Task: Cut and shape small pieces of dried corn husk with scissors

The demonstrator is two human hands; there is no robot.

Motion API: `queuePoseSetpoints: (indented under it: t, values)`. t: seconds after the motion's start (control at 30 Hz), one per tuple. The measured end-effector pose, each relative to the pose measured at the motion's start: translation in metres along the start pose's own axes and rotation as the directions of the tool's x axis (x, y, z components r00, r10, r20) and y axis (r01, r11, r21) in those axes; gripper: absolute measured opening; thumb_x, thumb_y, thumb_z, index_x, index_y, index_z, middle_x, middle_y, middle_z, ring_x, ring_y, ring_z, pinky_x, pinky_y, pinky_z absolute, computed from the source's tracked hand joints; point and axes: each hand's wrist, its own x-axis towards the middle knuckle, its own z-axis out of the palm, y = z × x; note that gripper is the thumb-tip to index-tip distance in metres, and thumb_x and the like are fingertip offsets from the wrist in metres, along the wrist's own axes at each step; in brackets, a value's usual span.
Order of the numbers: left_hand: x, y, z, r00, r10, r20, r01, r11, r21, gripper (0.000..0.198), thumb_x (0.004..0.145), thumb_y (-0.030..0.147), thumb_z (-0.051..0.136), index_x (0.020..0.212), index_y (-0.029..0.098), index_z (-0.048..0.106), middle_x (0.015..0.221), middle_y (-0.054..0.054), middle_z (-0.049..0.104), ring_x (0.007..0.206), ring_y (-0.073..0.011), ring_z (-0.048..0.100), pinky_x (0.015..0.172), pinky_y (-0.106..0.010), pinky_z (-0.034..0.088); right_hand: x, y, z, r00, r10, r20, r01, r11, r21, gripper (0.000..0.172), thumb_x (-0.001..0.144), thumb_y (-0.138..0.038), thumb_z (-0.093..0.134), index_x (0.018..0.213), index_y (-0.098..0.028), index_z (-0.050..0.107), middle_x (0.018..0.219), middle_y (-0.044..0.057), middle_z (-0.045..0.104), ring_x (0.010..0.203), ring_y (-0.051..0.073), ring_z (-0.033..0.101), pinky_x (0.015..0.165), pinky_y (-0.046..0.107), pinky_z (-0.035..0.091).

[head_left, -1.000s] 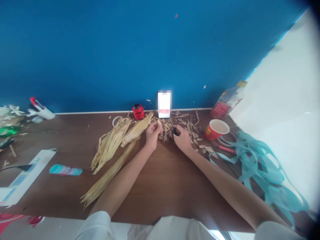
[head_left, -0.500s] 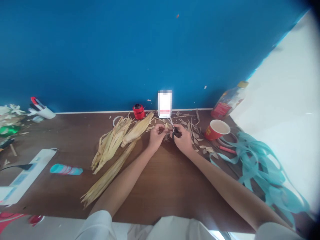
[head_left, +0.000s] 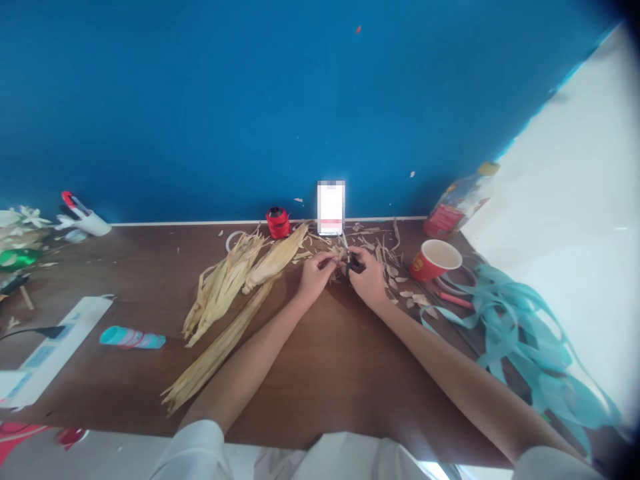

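My left hand (head_left: 314, 275) is closed, pinching a small piece of dried corn husk (head_left: 334, 254) over the brown table (head_left: 320, 360). My right hand (head_left: 367, 279) is closed round small black-handled scissors (head_left: 350, 262), whose blades meet the husk piece between my two hands. A pile of dried corn husks (head_left: 235, 280) lies just left of my left hand, and husk scraps (head_left: 395, 270) lie scattered behind and right of my right hand.
A phone (head_left: 331, 207) leans on the blue wall, with a red spool (head_left: 277, 222) beside it. A red paper cup (head_left: 433, 259), a bottle (head_left: 457, 200) and teal ribbon (head_left: 520, 327) are on the right. On the left lie a power strip (head_left: 55, 347) and a teal tube (head_left: 131, 338).
My left hand has moved right, toward the scissors, bringing the husk piece to the blades. My right hand has stayed almost where it was.
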Motion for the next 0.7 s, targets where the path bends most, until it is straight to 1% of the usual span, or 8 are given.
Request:
queuePoseSetpoints:
  t: [0.1,0.2,0.27,0.47,0.63,0.7]
  values:
    - [0.000,-0.001,-0.002,1.000,0.025,-0.002,-0.025,0.999,0.036,0.024,0.083,0.035,0.060,0.093,0.017,0.071,0.089,-0.006,0.069,0.079,-0.0158,0.063,0.071,-0.027,0.050,-0.001,-0.003,-0.001,0.998,-0.032,0.050,0.033,0.999,-0.012,0.040,0.072,-0.020,0.060,0.111,-0.022,0.062,0.093,0.003,0.072,0.081,0.020,0.067,0.079,0.032,0.052]
    - [0.001,-0.002,-0.003,0.999,0.054,-0.007,-0.053,0.994,0.097,0.022,0.083,0.034,0.059,0.089,0.016,0.071,0.085,-0.005,0.067,0.073,-0.0139,0.060,0.065,-0.024,0.048,-0.002,-0.006,-0.003,0.992,-0.071,0.107,0.074,0.997,-0.032,0.042,0.071,-0.018,0.060,0.113,-0.023,0.062,0.098,0.002,0.071,0.084,0.020,0.067,0.080,0.031,0.051]
    - [0.001,-0.003,-0.003,0.999,0.048,-0.014,-0.046,0.994,0.097,0.021,0.083,0.033,0.059,0.088,0.016,0.070,0.083,-0.005,0.067,0.070,-0.0132,0.059,0.062,-0.023,0.047,-0.002,-0.008,-0.003,0.988,-0.084,0.129,0.090,0.995,-0.034,0.044,0.071,-0.016,0.059,0.114,-0.024,0.061,0.101,0.002,0.071,0.087,0.020,0.067,0.080,0.030,0.051]
    - [0.000,-0.001,-0.001,1.000,-0.027,0.003,0.027,0.999,0.022,0.021,0.081,0.033,0.061,0.088,0.015,0.068,0.074,-0.003,0.066,0.061,-0.0128,0.059,0.056,-0.023,0.048,-0.001,-0.003,-0.001,0.988,-0.067,0.136,0.080,0.992,-0.095,0.047,0.069,-0.013,0.057,0.114,-0.025,0.062,0.100,0.001,0.071,0.086,0.020,0.067,0.079,0.031,0.051]
    - [-0.001,0.002,-0.001,1.000,-0.009,0.027,0.007,0.997,0.071,0.017,0.080,0.031,0.062,0.084,0.015,0.067,0.074,-0.003,0.066,0.065,-0.0127,0.060,0.060,-0.023,0.047,0.000,0.006,0.002,0.989,-0.075,0.130,0.082,0.995,-0.052,0.041,0.070,-0.013,0.055,0.109,-0.023,0.063,0.099,0.002,0.071,0.091,0.021,0.067,0.082,0.031,0.051]
    - [-0.001,0.002,-0.001,0.999,-0.018,0.026,0.016,0.997,0.074,0.017,0.080,0.031,0.061,0.082,0.015,0.065,0.072,-0.002,0.065,0.064,-0.0123,0.059,0.060,-0.023,0.047,0.000,0.007,0.002,0.988,-0.080,0.134,0.086,0.995,-0.043,0.041,0.070,-0.013,0.054,0.109,-0.022,0.063,0.100,0.002,0.071,0.090,0.021,0.068,0.082,0.031,0.051]
